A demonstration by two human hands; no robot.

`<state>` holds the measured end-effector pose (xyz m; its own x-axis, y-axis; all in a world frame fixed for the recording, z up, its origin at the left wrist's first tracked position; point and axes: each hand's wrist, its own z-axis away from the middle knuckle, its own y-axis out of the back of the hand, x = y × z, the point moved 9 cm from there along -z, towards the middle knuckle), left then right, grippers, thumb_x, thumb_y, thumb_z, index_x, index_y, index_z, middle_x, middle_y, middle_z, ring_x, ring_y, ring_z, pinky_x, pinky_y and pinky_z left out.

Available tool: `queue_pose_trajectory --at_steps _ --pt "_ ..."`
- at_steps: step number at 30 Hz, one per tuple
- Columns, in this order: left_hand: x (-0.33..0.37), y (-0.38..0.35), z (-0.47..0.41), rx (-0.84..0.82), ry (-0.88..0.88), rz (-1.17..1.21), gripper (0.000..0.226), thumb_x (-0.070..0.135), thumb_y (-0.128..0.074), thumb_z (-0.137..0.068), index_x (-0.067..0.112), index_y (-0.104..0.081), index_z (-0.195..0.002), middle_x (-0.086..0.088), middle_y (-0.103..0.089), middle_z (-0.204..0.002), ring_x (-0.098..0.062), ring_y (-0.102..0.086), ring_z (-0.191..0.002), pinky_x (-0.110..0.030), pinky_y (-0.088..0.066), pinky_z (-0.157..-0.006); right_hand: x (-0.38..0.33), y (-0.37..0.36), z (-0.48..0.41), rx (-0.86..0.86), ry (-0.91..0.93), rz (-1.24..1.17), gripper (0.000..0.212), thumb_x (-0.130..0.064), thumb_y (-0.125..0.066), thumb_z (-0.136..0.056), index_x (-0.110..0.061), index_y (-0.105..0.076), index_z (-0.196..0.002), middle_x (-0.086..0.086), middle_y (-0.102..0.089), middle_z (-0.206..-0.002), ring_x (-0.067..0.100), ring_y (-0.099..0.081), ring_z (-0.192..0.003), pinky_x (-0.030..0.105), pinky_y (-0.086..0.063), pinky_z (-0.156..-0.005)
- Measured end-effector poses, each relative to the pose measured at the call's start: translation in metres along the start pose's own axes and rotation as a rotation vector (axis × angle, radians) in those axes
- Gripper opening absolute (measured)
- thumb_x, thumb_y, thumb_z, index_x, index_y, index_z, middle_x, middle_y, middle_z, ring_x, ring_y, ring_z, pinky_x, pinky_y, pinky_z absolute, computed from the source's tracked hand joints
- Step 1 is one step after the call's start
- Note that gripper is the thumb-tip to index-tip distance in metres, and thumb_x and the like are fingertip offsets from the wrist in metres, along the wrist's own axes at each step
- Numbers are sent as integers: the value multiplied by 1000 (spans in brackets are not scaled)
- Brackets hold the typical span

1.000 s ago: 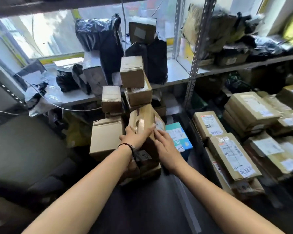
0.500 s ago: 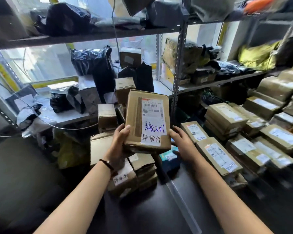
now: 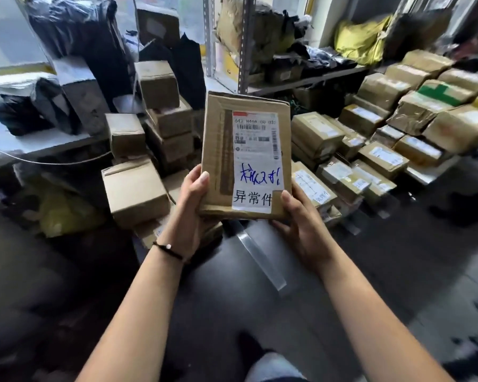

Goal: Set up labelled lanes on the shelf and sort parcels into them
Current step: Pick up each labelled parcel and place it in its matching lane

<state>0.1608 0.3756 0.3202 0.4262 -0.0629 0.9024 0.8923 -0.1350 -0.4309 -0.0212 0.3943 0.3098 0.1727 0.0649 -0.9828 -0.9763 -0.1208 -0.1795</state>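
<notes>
Beside the dark floor (image 3: 370, 285), parcels (image 3: 315, 133) crowd shelves (image 3: 301, 84).

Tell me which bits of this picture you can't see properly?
- Parcel: head view; the label's small print is too tiny and blurry to read, and its back faces away.
- Left hand and right hand: head view; fingers hidden behind the parcel, only thumbs show.
- Boxes on the right: head view; labels smeared by blur.
- Shelf: head view; upper levels cut off by the top edge.

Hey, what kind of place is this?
Probably a courier parcel stockroom: stacks of taped brown cardboard boxes with shipping labels, black plastic mailer bags on grey metal shelving, and a flat brown cardboard parcel bearing a barcode label.
</notes>
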Motion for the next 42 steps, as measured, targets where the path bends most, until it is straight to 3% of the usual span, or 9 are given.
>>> queue_pose_trajectory --at_steps 5,11,17,21,26,31,34,38,42 --pt "-48 -41 25 -98 128 24 70 60 -58 -78 19 -54 -135 -14 -63 -132 -24 -65 -103 -35 -57 -71 9 44 51 141 13 -7 67 -40 -55 -94 -32 -29 -155 1 -61 -141 25 -59 -129 51 -48 -104" --pt "-86 -74 42 -144 215 8 60 65 -55 -74 34 -61 -125 -4 -66 -130 -19 -63 -108 -45 -49 -89 18 82 95 230 -41 32 100 -70 -76 -69 -27 -38 -150 1 -65 -137 24 -62 -127 56 -44 -108" --pt "-107 -121 43 -153 239 -48 65 66 -57 -71 30 -60 -125 -2 -70 -122 -16 -68 -104 -35 -59 -80 15 128 112 241 -25 -9 89 -65 -74 -74 -23 -44 -147 3 -67 -134 24 -63 -124 59 -46 -107" --pt "-126 -164 33 -160 251 -47 51 60 -51 -86 29 -65 -125 -9 -67 -129 -33 -60 -123 -56 -47 -103 11 171 116 270 -21 -37 77 -58 -65 -78 -25 -47 -145 2 -69 -130 21 -65 -122 50 -52 -101" --pt "-160 -221 22 -105 310 -58 54 60 -42 -88 28 -63 -127 -7 -70 -124 -26 -64 -118 -56 -41 -110 -2 240 118 276 -30 -49 74 -60 -65 -78 -28 -50 -143 2 -69 -130 22 -64 -122 53 -50 -104" --pt "-189 -284 -3 -77 336 -53 42 51 -42 -95 24 -68 -113 -5 -75 -111 -16 -73 -92 -34 -59 -76 -13 312 117 281 -49 -41 80 -63 -66 -75 -27 -48 -144 0 -70 -128 21 -66 -120 52 -52 -102" --pt "-206 -315 -21 -100 366 -86 44 56 -46 -93 25 -72 -109 -5 -75 -110 -17 -72 -88 -38 -46 -86 -16 355 113 303 -65 -51 80 -62 -68 -76 -28 -47 -145 -1 -68 -132 21 -64 -122 57 -48 -106" --pt "-233 -349 -50 -103 384 -89 41 53 -51 -88 24 -68 -112 0 -75 -111 -14 -71 -97 -39 -51 -93 -10 402 105 352 -89 -84 77 -62 -68 -74 -30 -48 -142 -3 -68 -131 20 -64 -122 59 -46 -108" --pt "-261 -376 -90 -89 375 -71 34 53 -52 -87 32 -75 -100 4 -76 -105 -11 -71 -94 -37 -53 -85 -8 445 76 352 -113 -74 68 -57 -65 -83 -31 -48 -144 -4 -68 -131 20 -63 -124 56 -43 -111"
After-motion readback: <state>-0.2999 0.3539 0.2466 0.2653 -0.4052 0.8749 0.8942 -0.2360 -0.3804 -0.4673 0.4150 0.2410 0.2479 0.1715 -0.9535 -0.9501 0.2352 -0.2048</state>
